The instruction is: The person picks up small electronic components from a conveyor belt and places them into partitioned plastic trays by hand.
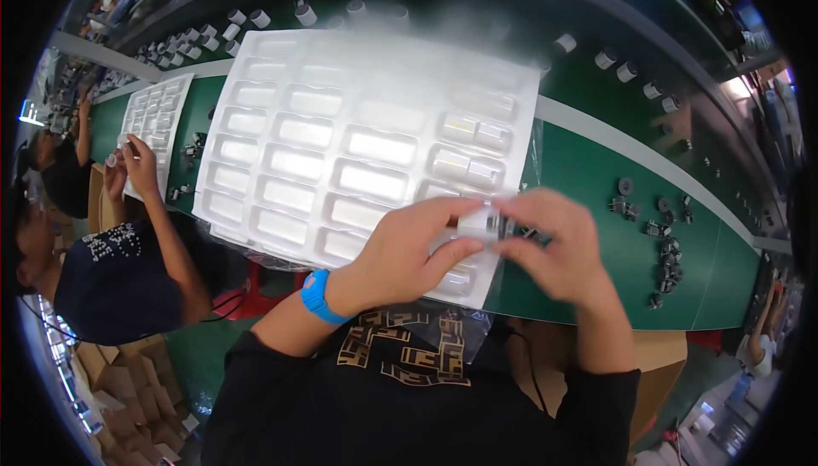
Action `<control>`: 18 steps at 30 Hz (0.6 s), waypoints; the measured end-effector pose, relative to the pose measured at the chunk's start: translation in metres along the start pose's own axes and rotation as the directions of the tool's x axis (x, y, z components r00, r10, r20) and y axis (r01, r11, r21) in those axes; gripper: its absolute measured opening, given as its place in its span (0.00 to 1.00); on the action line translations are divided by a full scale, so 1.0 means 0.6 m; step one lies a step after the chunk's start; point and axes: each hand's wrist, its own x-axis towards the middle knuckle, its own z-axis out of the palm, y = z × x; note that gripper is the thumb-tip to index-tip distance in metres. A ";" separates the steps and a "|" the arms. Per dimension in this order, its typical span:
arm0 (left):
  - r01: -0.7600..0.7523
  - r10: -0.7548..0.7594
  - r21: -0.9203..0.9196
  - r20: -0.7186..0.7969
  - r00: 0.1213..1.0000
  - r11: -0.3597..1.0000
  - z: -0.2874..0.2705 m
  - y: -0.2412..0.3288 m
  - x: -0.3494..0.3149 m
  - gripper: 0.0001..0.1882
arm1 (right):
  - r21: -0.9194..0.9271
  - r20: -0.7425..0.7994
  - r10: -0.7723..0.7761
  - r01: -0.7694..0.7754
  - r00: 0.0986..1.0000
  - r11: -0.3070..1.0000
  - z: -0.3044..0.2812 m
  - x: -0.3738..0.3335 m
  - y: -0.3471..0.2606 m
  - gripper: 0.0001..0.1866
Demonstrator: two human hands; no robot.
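Note:
Over the right edge of a white moulded tray [388,142], my two hands meet. Between thumb and fingers, my left hand [409,249] pinches a small white cylinder [474,224]. Closed from the other side, my right hand [558,244] grips a small dark metallic part [503,227] at the cylinder's right end. Blur hides whether the two pieces are joined. Cylinders [467,168] with a clear or shiny look lie in the tray's right-hand column, while many pockets to the left hold nothing visible.
Dark metal parts [669,261] lie in clusters on the green table [588,159] at right. White cylinders [605,59] stand along the green surface behind the tray. At left, a co-worker's hands [136,163] work by another tray [162,112]. Cardboard boxes [128,381] stand at lower left.

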 end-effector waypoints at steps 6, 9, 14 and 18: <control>0.008 0.019 0.175 -0.151 0.988 0.985 -0.036 -0.007 -0.017 0.23 | -0.808 -0.262 0.126 -0.289 0.957 0.514 -0.219 0.162 0.203 0.19; 0.008 0.035 0.301 -0.140 0.990 0.954 -0.063 -0.004 -0.043 0.18 | -0.868 -0.189 0.369 -0.331 0.910 0.370 -0.261 0.221 0.306 0.21; -0.144 0.182 0.345 -0.079 0.980 0.928 -0.074 -0.011 -0.066 0.19 | -0.862 -0.309 0.313 -0.403 0.898 0.306 -0.255 0.179 0.287 0.39; -0.216 0.172 0.386 0.145 0.974 0.897 -0.036 0.000 -0.067 0.23 | -0.673 -0.064 0.174 -0.172 0.983 0.720 -0.135 0.051 0.097 0.28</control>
